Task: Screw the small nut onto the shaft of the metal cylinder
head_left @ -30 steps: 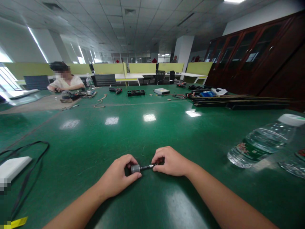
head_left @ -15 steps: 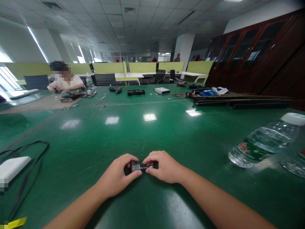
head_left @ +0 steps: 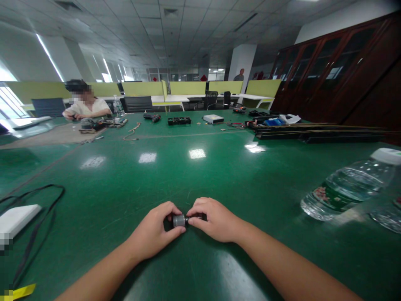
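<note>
My left hand (head_left: 158,227) is closed, its fingers and thumb pinched around a short grey metal cylinder (head_left: 179,220) just above the green tabletop (head_left: 188,175). From the cylinder's right end runs a narrower dark shaft (head_left: 187,220). My right hand (head_left: 214,220) grips this shaft between thumb and fingertips, close up against the cylinder. Most of the shaft is hidden by those fingers, and the cylinder's left end sits inside my left hand. Both pieces lie roughly level, in line with each other.
A water bottle (head_left: 341,192) lies tilted at right. At left are a white box (head_left: 19,219), a black strap (head_left: 34,234) and yellow tape (head_left: 23,291). Farther back are a power drill (head_left: 152,118), a black frame (head_left: 179,121), a white-topped box (head_left: 213,119), and a seated person (head_left: 90,106).
My right fingertips have shifted slightly left along the shaft, covering more of its dark part. My left hand stays almost in place on the cylinder.
</note>
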`<state>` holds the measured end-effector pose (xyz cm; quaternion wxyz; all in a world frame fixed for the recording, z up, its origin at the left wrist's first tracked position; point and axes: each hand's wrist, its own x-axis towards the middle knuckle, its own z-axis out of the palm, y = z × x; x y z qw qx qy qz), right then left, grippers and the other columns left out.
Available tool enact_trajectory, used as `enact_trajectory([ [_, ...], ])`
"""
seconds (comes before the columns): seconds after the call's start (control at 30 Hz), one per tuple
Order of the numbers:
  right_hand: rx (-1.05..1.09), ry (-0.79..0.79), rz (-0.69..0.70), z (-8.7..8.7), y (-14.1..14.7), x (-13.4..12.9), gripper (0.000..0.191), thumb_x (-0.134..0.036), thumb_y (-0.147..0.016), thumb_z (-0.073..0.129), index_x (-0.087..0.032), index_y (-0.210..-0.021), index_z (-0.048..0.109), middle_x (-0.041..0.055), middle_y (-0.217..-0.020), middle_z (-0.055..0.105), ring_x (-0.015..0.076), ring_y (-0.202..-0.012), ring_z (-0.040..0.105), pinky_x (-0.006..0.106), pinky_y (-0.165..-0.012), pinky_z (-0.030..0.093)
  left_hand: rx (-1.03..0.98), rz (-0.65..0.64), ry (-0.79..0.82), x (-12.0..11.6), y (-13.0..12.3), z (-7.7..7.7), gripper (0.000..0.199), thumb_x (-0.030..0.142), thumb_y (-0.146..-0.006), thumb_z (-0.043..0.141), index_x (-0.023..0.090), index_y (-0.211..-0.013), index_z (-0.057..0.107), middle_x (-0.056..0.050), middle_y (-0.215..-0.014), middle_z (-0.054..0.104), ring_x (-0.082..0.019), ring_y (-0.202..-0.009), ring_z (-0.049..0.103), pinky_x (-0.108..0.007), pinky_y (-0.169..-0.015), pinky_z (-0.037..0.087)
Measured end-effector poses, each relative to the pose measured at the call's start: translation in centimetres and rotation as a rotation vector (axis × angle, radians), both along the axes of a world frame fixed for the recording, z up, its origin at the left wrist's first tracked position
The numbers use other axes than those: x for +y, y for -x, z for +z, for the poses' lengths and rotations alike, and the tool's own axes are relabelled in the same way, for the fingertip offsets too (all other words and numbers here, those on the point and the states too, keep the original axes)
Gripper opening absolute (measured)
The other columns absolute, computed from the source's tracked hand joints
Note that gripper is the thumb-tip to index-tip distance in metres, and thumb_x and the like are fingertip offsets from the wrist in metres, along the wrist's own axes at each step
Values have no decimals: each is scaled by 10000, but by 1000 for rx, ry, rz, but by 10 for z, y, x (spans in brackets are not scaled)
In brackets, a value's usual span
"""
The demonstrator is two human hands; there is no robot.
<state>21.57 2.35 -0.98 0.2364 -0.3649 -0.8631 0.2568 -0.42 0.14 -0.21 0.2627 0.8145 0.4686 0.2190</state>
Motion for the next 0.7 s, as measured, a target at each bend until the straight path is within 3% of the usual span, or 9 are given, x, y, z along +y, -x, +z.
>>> enact_trajectory([
  [0.7,-8,-72,16,-3,1,1,124,-218,-805,702,-195,-924,728,24,-831,664,163,-823,588,281,-755,422,19,24,14,0,-1,2,152,307,-836,665,197,-930,621,-13,-863,620,-186,-788,582,-289,-703,439],
])
